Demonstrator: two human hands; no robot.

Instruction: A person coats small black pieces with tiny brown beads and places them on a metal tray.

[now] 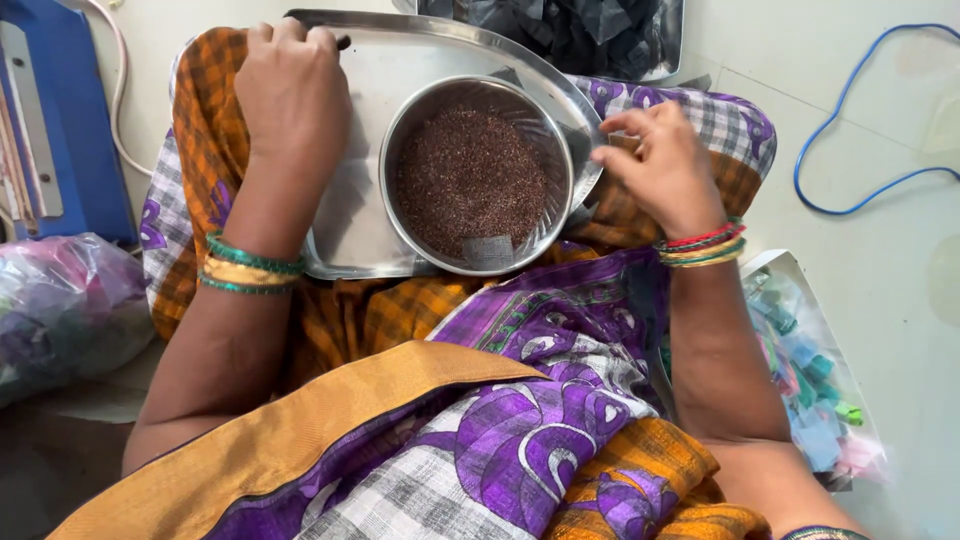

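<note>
A round steel bowl (470, 175) full of tiny dark brown seeds (470, 180) sits on a flat steel tray (400, 60), and the tray rests on the person's lap, on orange check and purple cloth (520, 400). A small clear packet (488, 250) lies on the seeds by the near rim. The seeds look loose and light, so they would likely spill if the bowl tipped. The bowl looks hard and smooth and maybe a bit slippery, so its rim seems the best place to hold it. The tray is thin and stiff and looks easiest to grip by its edge. The left hand (292, 90) is curled shut over the far left edge of the tray and seems to hold it there. The right hand (660, 165) is by the right rim of the bowl with its fingers (625, 125) bent close together, as if pinching something small, but I cannot tell what it has, if anything. Both wrists have green, gold and red bangles (245, 265). On the person's right is a white box of little coloured packets (810, 380). On the left are a see-through bag (60, 300) that is blurry and a blue thing (60, 110) that is cut off. A tray of dark bits (580, 35) at the top is cut off too. A blue cord (850, 110) lies on the floor.
</note>
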